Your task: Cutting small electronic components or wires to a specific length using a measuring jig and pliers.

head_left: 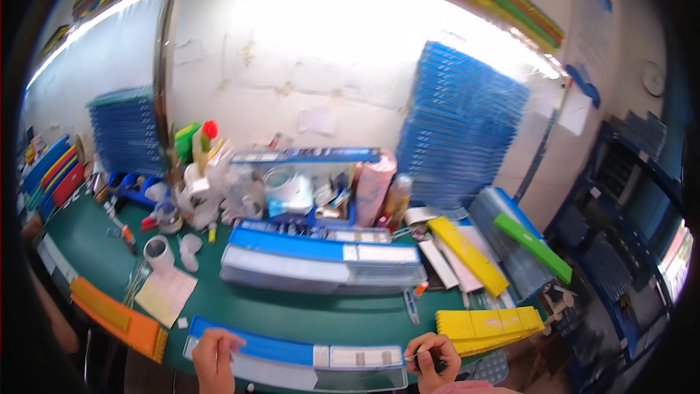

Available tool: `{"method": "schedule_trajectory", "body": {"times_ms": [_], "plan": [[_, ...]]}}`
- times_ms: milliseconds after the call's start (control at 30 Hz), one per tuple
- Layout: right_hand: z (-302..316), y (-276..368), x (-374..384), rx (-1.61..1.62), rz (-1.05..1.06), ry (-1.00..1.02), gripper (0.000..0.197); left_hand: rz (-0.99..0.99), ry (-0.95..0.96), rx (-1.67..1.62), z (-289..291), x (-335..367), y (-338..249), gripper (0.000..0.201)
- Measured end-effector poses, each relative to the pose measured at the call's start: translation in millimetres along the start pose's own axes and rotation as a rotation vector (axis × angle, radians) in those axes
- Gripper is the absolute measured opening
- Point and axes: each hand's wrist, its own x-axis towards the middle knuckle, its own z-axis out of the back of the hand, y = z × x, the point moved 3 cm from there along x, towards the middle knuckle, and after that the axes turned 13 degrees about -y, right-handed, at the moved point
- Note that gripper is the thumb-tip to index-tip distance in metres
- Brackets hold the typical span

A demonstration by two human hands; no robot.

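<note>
A long blue-and-clear plastic strip (277,350) with a white label section lies along the near edge of the green table. My left hand (214,359) is over its left part, fingers loosely bent and somewhat blurred, with nothing visible in them. At the strip's right end, my right hand (435,359) is closed round a small tool with a dark handle and a thin pale tip; its exact kind is hidden by the fingers. Just beyond lies a stack of similar blue-and-clear strips (292,248).
Yellow strips (488,327) lie right of my right hand, orange strips (120,314) at the left edge. A tape roll (158,253) stands by a paper sheet (166,295). A cutter (413,303) lies beside the stack. Tall blue stacks (463,128) lean on the back wall.
</note>
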Motion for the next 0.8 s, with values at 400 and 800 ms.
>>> {"method": "schedule_trajectory", "body": {"times_ms": [400,800], "plan": [[-59,-32,-28,-0.358,0.106,0.65,0.026,-0.02,-0.411,0.199,5,41,46,0.01],[-81,-68,-34,-0.275,0.034,0.771,0.036,0.207,-0.484,0.372,16,47,86,0.013]]}}
